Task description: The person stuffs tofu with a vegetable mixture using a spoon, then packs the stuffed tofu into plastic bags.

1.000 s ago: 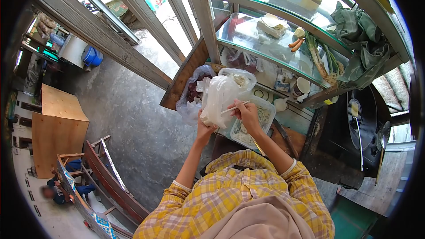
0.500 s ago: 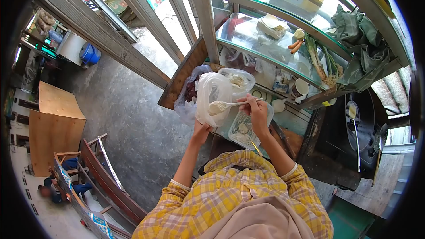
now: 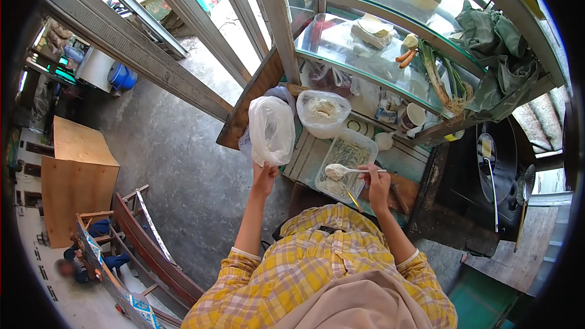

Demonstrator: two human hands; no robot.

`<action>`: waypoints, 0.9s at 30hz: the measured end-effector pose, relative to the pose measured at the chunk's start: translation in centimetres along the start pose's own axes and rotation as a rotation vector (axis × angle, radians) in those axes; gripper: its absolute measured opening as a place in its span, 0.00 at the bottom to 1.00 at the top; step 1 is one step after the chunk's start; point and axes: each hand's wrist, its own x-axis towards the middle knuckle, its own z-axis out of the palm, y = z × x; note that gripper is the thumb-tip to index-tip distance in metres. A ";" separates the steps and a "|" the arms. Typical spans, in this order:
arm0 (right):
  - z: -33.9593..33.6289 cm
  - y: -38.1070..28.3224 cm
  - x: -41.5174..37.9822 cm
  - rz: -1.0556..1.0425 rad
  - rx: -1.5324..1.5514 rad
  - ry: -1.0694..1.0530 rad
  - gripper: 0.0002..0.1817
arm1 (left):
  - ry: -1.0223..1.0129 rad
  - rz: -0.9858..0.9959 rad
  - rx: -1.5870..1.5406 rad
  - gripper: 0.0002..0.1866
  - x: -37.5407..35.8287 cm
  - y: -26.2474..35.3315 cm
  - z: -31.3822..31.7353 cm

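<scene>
My left hand [image 3: 265,178] is closed on the edge of a white plastic bag [image 3: 272,131], whose mouth gapes upward. With my right hand [image 3: 376,184] I grip a white spoon [image 3: 359,170] heaped with white flour [image 3: 335,172]. The spoon is above a clear plastic tub [image 3: 347,149] that has flour residue on its bottom and walls. A thin yellow-handled utensil [image 3: 352,198] leans in the tub's near side. Behind, another plastic bag [image 3: 323,113] stands open, with flour inside.
A glass display case [image 3: 365,55] holds carrots [image 3: 406,58] and leeks [image 3: 445,88]. At right sit a black wok [image 3: 496,173] and a ladle [image 3: 490,183]. A wooden bench [image 3: 152,250] is at lower left, where a person [image 3: 76,262] is partly visible.
My right hand has brought the spoon from the white bag down and right, over the tub. The left hand has shifted the bag slightly left, uncovering the flour bag behind.
</scene>
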 end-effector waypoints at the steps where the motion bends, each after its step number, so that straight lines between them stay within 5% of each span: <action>1: -0.1 0.9 -0.4 -0.011 -0.040 0.000 0.19 | -0.020 0.008 0.004 0.32 0.1 0.1 -0.1; 7: 0.6 1.7 -1.8 -0.078 -0.416 -0.054 0.14 | -0.034 -0.006 -0.001 0.31 0.3 0.0 -0.1; 16: 1.7 1.5 -2.5 -0.481 -0.818 -0.234 0.09 | -0.027 -0.007 0.023 0.31 -0.3 0.0 0.6; 25: 1.2 0.7 -2.6 -0.563 -0.807 -0.303 0.09 | -0.038 0.001 0.035 0.32 -0.8 0.1 0.5; 27: 1.3 0.0 -2.2 -0.502 -0.573 -0.164 0.10 | -0.052 0.001 0.037 0.32 -0.7 0.1 0.4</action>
